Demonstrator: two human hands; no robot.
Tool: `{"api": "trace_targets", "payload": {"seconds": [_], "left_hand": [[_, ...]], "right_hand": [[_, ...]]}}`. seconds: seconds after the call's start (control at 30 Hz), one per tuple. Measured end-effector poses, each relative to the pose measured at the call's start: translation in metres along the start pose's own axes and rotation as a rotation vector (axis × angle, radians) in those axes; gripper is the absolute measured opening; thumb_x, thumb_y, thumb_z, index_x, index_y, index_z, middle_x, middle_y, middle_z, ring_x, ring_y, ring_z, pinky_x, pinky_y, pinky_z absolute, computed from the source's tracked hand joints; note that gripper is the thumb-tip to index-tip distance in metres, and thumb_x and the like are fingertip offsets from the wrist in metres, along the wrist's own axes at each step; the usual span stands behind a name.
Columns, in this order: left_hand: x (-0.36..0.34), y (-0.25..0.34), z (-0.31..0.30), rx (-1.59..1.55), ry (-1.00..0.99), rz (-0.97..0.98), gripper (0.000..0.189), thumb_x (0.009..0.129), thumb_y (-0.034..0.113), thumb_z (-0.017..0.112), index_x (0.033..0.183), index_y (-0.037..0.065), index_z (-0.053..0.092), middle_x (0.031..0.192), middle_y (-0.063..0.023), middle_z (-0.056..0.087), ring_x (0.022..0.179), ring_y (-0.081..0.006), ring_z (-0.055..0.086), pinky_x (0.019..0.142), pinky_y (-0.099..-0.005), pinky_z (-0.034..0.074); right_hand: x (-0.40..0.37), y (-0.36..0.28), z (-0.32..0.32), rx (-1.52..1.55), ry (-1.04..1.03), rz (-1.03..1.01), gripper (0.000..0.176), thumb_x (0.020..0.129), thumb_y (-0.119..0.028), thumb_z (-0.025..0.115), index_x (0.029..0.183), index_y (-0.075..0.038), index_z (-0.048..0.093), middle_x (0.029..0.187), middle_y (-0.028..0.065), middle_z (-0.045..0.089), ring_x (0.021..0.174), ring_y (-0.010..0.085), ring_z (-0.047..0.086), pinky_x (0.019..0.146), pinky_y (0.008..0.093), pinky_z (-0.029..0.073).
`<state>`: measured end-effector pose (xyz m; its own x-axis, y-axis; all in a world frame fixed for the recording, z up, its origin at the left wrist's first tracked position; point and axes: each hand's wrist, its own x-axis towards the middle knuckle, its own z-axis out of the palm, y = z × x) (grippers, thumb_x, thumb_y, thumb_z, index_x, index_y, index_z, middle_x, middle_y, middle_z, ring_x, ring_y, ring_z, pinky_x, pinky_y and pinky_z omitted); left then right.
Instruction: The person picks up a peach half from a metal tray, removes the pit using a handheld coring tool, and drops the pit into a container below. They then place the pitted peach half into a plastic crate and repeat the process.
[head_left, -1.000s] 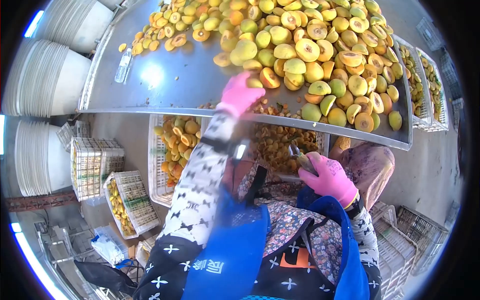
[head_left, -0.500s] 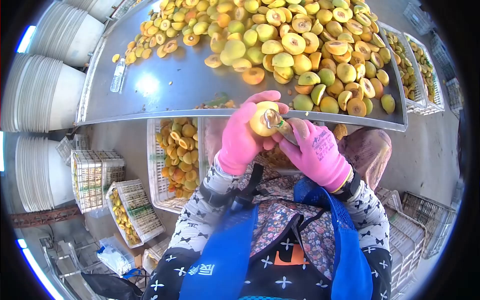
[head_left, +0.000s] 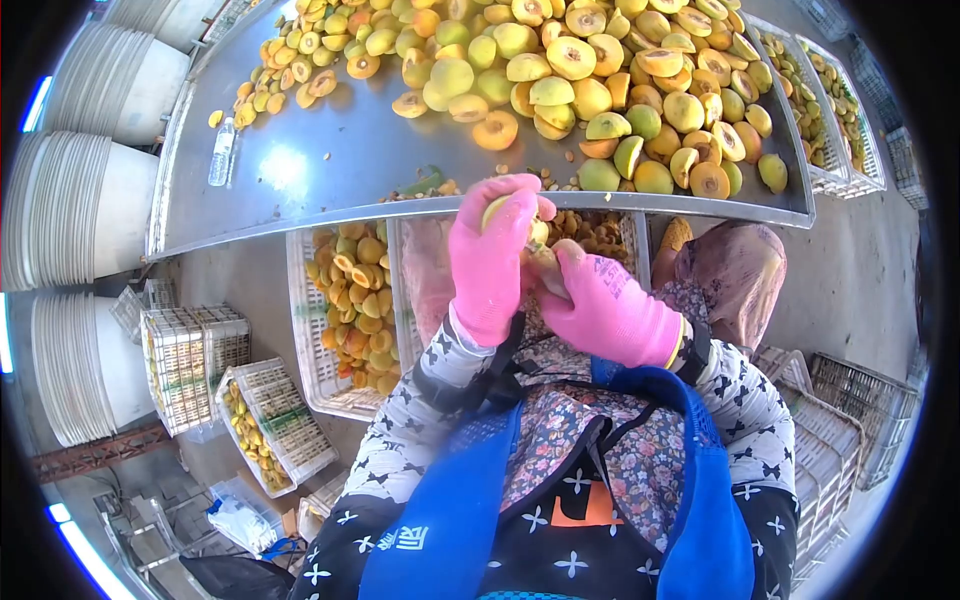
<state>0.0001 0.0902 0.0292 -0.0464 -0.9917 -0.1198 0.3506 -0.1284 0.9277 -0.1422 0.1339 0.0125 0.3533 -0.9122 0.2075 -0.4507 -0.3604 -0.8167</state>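
Observation:
Pink gloves cover both hands, which meet just below the near edge of the metal table [head_left: 330, 214]. My left hand [head_left: 492, 258] is wrapped round a yellow-green fruit [head_left: 494, 212], mostly hidden by its fingers. My right hand [head_left: 612, 308] is closed on the handle of a small tool [head_left: 547, 268], whose tip is at the fruit; the tip's shape is hard to make out. Halved fruits [head_left: 571, 58] with pits showing are piled on the table beyond the hands. Below the hands stands a crate with small brown-orange pieces [head_left: 592, 232].
A crate of fruit halves [head_left: 352, 310] stands left of my lap. A plastic bottle [head_left: 221, 152] is on the table's left. Stacked white tubs [head_left: 120, 200] and more crates [head_left: 195, 360] are at the left. Filled crates [head_left: 835, 105] stand at the right.
My left hand has turned and closed further over the fruit, now hiding most of it. The right hand with the tool has shifted slightly down and left. The view has moved a little.

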Motion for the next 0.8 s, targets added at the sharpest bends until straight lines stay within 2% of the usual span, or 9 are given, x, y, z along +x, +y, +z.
{"api": "trace_targets", "payload": {"seconds": [0.13, 0.17, 0.27, 0.33, 0.4, 0.47, 0.53, 0.73, 0.8], "left_hand": [[0.003, 0.004, -0.002, 0.052, -0.039, 0.129, 0.025, 0.103, 0.021, 0.051, 0.110, -0.001, 0.060, 0.094, -0.0086, 0.067, 0.087, -0.0153, 0.063, 0.079, -0.0270, 0.049], [0.001, 0.003, -0.004, 0.082, -0.047, 0.131, 0.028, 0.104, 0.025, 0.049, 0.110, 0.000, 0.060, 0.093, -0.0091, 0.068, 0.084, -0.0150, 0.063, 0.076, -0.0273, 0.050], [0.000, -0.003, -0.006, 0.152, -0.061, 0.140, 0.036, 0.105, 0.035, 0.044, 0.110, 0.003, 0.061, 0.091, -0.0098, 0.070, 0.078, -0.0142, 0.064, 0.069, -0.0276, 0.051], [0.002, -0.011, -0.005, 0.182, -0.040, 0.158, 0.038, 0.105, 0.037, 0.044, 0.110, 0.003, 0.061, 0.090, -0.0093, 0.070, 0.076, -0.0137, 0.064, 0.068, -0.0274, 0.051], [0.008, 0.000, -0.008, 0.405, -0.231, 0.262, 0.037, 0.104, 0.034, 0.049, 0.109, 0.001, 0.063, 0.085, -0.0093, 0.069, 0.072, -0.0130, 0.061, 0.066, -0.0255, 0.050], [0.010, 0.002, -0.009, 0.373, -0.322, 0.138, 0.036, 0.104, 0.033, 0.052, 0.107, 0.000, 0.065, 0.081, -0.0091, 0.068, 0.068, -0.0126, 0.060, 0.064, -0.0244, 0.049], [0.012, 0.001, -0.008, 0.092, -0.302, -0.199, 0.036, 0.103, 0.034, 0.053, 0.104, -0.001, 0.066, 0.079, -0.0086, 0.068, 0.065, -0.0124, 0.060, 0.062, -0.0242, 0.049], [0.025, 0.001, -0.017, 0.115, -0.579, -0.473, 0.036, 0.102, 0.034, 0.054, 0.102, 0.000, 0.067, 0.079, -0.0075, 0.068, 0.067, -0.0088, 0.062, 0.059, -0.0184, 0.047], [0.027, -0.012, -0.023, 0.150, -0.489, -0.490, 0.033, 0.101, 0.034, 0.056, 0.104, 0.003, 0.068, 0.082, -0.0049, 0.069, 0.068, -0.0098, 0.063, 0.058, -0.0198, 0.049]], "right_hand": [[0.007, -0.010, -0.006, 0.135, -0.005, 0.002, 0.024, 0.085, -0.015, 0.067, 0.099, 0.000, 0.053, 0.074, 0.0185, 0.060, 0.066, 0.0365, 0.063, 0.057, 0.0454, 0.049], [0.012, -0.024, -0.023, 0.627, -0.323, 0.544, 0.019, 0.088, -0.017, 0.065, 0.095, -0.001, 0.057, 0.068, 0.0107, 0.059, 0.056, 0.0254, 0.060, 0.052, 0.0361, 0.046], [0.013, -0.022, -0.036, 1.045, -0.549, 0.575, 0.017, 0.090, -0.017, 0.063, 0.094, -0.001, 0.058, 0.062, 0.0034, 0.056, 0.049, 0.0152, 0.054, 0.047, 0.0276, 0.040], [0.010, -0.022, -0.037, 1.116, -0.505, 0.599, 0.016, 0.089, -0.016, 0.063, 0.093, -0.001, 0.057, 0.059, 0.0027, 0.055, 0.045, 0.0138, 0.051, 0.045, 0.0257, 0.038], [0.006, -0.016, -0.035, 1.192, -0.506, 0.616, 0.015, 0.088, -0.015, 0.062, 0.092, -0.002, 0.057, 0.057, 0.0024, 0.054, 0.043, 0.0134, 0.049, 0.043, 0.0253, 0.037], [0.000, 0.000, -0.033, 1.263, -0.555, 0.628, 0.015, 0.088, -0.015, 0.063, 0.092, -0.001, 0.057, 0.058, 0.0028, 0.054, 0.042, 0.0137, 0.049, 0.042, 0.0263, 0.037], [-0.002, 0.006, -0.036, 1.273, -0.573, 0.629, 0.015, 0.088, -0.014, 0.062, 0.092, -0.001, 0.057, 0.060, 0.0026, 0.055, 0.043, 0.0133, 0.050, 0.041, 0.0261, 0.037], [-0.010, 0.015, -0.036, 1.274, -0.695, 0.682, 0.016, 0.086, -0.010, 0.065, 0.090, 0.003, 0.057, 0.057, 0.0031, 0.052, 0.041, 0.0119, 0.049, 0.038, 0.0249, 0.038], [-0.009, 0.010, -0.030, 1.211, -0.660, 0.665, 0.016, 0.087, -0.009, 0.065, 0.092, 0.003, 0.058, 0.060, 0.0028, 0.054, 0.043, 0.0112, 0.050, 0.040, 0.0243, 0.039]]}}
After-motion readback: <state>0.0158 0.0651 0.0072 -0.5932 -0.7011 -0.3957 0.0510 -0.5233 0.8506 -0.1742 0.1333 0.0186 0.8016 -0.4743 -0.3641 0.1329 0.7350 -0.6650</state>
